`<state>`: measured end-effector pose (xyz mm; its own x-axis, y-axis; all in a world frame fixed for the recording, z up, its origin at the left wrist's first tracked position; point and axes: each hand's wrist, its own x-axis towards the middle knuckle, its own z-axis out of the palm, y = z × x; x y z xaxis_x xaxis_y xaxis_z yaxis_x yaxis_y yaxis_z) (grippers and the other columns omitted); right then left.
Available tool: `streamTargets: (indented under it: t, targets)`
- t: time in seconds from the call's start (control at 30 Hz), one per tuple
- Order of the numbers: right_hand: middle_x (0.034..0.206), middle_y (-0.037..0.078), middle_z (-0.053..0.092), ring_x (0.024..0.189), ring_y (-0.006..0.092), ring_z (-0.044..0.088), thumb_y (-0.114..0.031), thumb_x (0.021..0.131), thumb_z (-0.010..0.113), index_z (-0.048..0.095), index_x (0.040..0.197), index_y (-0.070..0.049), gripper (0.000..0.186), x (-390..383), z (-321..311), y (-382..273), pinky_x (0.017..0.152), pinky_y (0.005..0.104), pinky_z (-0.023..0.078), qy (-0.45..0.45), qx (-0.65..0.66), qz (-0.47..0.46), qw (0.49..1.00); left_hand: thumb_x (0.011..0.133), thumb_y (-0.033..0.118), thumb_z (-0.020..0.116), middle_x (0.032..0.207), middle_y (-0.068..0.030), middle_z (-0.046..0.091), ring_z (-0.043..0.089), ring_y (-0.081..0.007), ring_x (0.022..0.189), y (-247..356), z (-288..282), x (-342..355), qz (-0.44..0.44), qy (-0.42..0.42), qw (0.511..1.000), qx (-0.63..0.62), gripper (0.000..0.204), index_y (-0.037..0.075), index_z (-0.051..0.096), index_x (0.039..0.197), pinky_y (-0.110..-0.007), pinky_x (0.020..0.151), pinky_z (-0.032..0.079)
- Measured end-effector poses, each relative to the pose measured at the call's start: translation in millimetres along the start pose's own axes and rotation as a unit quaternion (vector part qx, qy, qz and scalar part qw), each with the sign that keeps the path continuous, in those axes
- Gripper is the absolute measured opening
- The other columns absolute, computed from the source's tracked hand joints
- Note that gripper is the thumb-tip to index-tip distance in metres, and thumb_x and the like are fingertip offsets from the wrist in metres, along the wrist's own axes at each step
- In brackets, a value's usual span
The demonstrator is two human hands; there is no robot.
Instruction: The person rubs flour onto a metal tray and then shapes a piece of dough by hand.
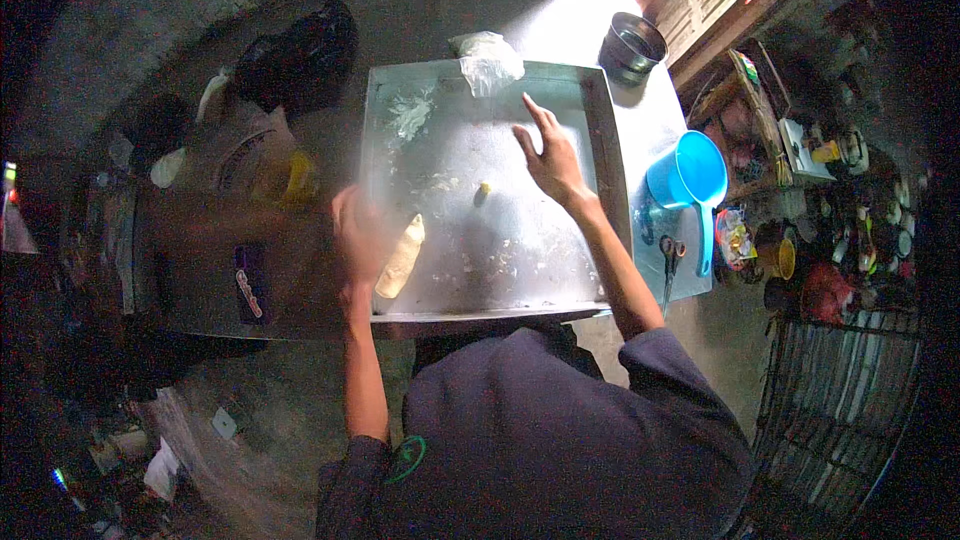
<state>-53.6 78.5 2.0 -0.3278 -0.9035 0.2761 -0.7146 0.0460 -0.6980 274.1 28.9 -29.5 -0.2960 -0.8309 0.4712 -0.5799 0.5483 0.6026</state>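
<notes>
A shallow metal tray (pixel 540 260) lies before me, smeared with white powder (pixel 410 113) at its far left. My right hand (pixel 552 158) hovers over its right half, fingers apart and holding nothing. At the tray's left edge my left hand (pixel 360 240) is smeared by motion, so its fingers cannot be made out. Just to the right of that hand lies a pale dough roll (pixel 402 260), tapered at its far end. A small yellowish lump (pixel 484 189) sits near the tray's middle. Over the far rim hangs a clear plastic bag (pixel 490 62) of white stuff.
Right of the tray are a blue dipper (pixel 688 175) with a long handle, scissors (pixel 671 258) and, farther back, a dark pot (pixel 634 45). A black plastic bag (pixel 300 55) and a yellow object (pixel 298 178) stand at the left. Cluttered shelves (pixel 760 130) line the right side.
</notes>
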Motion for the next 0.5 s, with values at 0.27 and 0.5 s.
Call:
streamTargets:
  t: [0.27, 0.5]
  targets:
    - [0.105, 0.014, 0.067, 0.095, 0.0319, 0.067, -0.030, 0.091, 0.071, 0.067, 0.122, -0.011, 0.037, -48.5, 17.3, 26.9, 0.085, 0.0416, 0.054, -0.190, -0.046, 0.017, 0.980, 0.093, 0.010, 0.061, 0.127, -0.0155, 0.057, 0.052, -0.0325, 0.123, -8.5, 13.0, 1.3, -0.027, 0.028, 0.998, -0.045, 0.027, 0.002, 0.061, 0.119, -0.044, 0.108, 0.039]
    - [0.099, 0.011, 0.065, 0.095, 0.0275, 0.065, -0.022, 0.086, 0.075, 0.073, 0.110, -0.014, 0.025, -43.3, 52.3, 14.2, 0.082, 0.0406, 0.054, -0.179, -0.073, -0.068, 0.979, 0.093, 0.008, 0.060, 0.127, -0.0159, 0.056, 0.052, -0.0338, 0.123, -23.7, 1.8, -2.8, -0.056, -0.022, 0.997, 0.042, 0.029, 0.002, 0.060, 0.121, -0.043, 0.108, 0.040]
